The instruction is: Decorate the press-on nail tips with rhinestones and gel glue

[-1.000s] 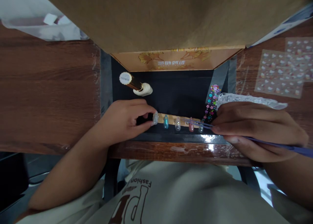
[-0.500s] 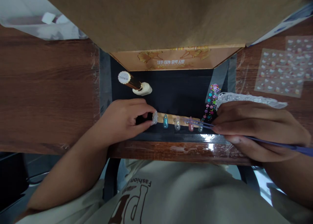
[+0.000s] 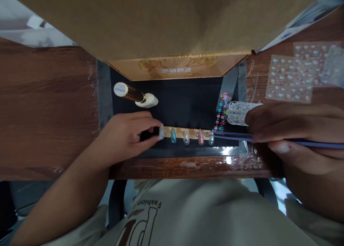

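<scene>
While shirt (image 3: 204, 213) reads "Fashion", left hand (image 3: 130, 135) pinches nail tip (image 3: 161, 132), right hand (image 3: 301, 131) grips tweezers (image 3: 236, 137)

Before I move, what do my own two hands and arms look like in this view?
Both the left hand and the right hand are bare: no gloves, and no ring, watch or bracelet shows. The forearms are uncovered too. A loose, pale, plain sleeve ends near the left elbow; it looks to match the pale shirt, which has dark brown lettering.
</scene>
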Demonstrator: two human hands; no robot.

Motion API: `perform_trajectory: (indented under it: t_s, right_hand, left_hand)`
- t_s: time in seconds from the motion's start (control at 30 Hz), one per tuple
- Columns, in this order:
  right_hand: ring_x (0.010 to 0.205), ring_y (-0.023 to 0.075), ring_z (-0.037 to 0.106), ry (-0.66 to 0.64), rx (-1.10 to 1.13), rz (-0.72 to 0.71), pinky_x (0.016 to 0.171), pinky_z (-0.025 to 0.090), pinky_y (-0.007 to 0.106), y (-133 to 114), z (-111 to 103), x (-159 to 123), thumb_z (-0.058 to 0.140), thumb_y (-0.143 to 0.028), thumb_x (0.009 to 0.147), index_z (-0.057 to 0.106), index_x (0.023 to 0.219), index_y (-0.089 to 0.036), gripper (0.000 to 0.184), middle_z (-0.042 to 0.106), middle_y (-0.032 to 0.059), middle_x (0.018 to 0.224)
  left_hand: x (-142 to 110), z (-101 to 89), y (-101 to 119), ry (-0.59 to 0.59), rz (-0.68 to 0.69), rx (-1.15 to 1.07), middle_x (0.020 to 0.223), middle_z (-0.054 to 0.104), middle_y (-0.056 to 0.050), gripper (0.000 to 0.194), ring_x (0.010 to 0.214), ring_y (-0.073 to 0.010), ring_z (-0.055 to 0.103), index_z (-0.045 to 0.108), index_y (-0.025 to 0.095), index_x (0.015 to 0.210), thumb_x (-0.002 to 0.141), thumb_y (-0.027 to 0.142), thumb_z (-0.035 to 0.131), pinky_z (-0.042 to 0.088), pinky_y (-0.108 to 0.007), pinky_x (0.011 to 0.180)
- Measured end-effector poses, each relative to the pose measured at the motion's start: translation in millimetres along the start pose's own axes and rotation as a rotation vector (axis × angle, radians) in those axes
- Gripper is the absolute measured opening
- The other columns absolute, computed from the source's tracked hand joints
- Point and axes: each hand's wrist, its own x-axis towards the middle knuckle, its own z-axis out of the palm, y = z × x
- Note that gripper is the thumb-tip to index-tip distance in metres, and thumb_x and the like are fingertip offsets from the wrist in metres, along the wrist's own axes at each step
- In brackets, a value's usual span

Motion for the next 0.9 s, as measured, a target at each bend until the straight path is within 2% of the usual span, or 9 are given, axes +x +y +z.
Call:
perform_trajectory:
  t_s: [0.1,0.23,0.33,0.5,0.67,0.9]
  right_hand:
    - [0.073,0.013,0.068,-0.042,0.067,-0.068,0.063,0.059,0.027,3,1,-1,0.053,-0.011,0.092,0.065,0.098,-0.016,0.014,0.064,0.0058,0.078]
    - [0.074,0.0144,0.068,0.003,0.111,-0.063,0.067,0.061,0.03,6,6,-3,0.056,-0.008,0.087,0.067,0.098,-0.013,0.017,0.064,0.0064,0.081]
    - [0.073,0.0132,0.066,0.001,0.112,-0.066,0.065,0.059,0.029,4,9,-4,0.054,-0.009,0.089,0.067,0.098,-0.013,0.016,0.064,0.0056,0.08]
    - [0.073,0.0132,0.064,-0.011,0.138,-0.078,0.064,0.058,0.029,2,9,0,0.053,-0.009,0.09,0.065,0.097,-0.011,0.014,0.062,0.0053,0.077]
    - [0.069,0.0134,0.064,-0.046,0.128,-0.09,0.062,0.058,0.029,2,8,3,0.051,-0.009,0.091,0.064,0.096,-0.012,0.014,0.061,0.0053,0.074]
    - [0.068,0.0129,0.064,-0.022,0.125,-0.076,0.062,0.058,0.029,2,12,3,0.049,-0.009,0.091,0.064,0.098,-0.015,0.017,0.062,0.0038,0.075]
  left_hand:
    - [0,-0.5,0,-0.001,-0.012,0.009,0.083,0.067,0.0,0.018,0.07,-0.0096,0.06,0.069,0.022,0.104,0.094,0.03,0.056,0.04,-0.021,0.062]
    - [0,-0.7,1,-0.013,-0.028,-0.004,0.082,0.066,0.0,0.018,0.071,-0.01,0.06,0.069,0.023,0.103,0.094,0.032,0.056,0.04,-0.022,0.062]
    - [0,0.1,0,-0.013,-0.03,-0.006,0.083,0.066,0.0,0.019,0.072,-0.0104,0.06,0.069,0.022,0.104,0.094,0.032,0.057,0.04,-0.022,0.063]
    - [1,1.3,-2,0.04,0.046,-0.007,0.081,0.065,0.001,0.017,0.07,-0.0085,0.06,0.069,0.02,0.104,0.094,0.03,0.059,0.04,-0.02,0.062]
    - [0,0.8,-1,0.005,-0.004,-0.004,0.081,0.066,0.001,0.018,0.07,-0.0095,0.06,0.069,0.021,0.103,0.094,0.03,0.058,0.04,-0.021,0.062]
    - [0,1.1,-1,0.042,0.039,-0.005,0.081,0.064,0.0,0.016,0.07,-0.0089,0.06,0.07,0.02,0.103,0.094,0.028,0.059,0.04,-0.021,0.062]
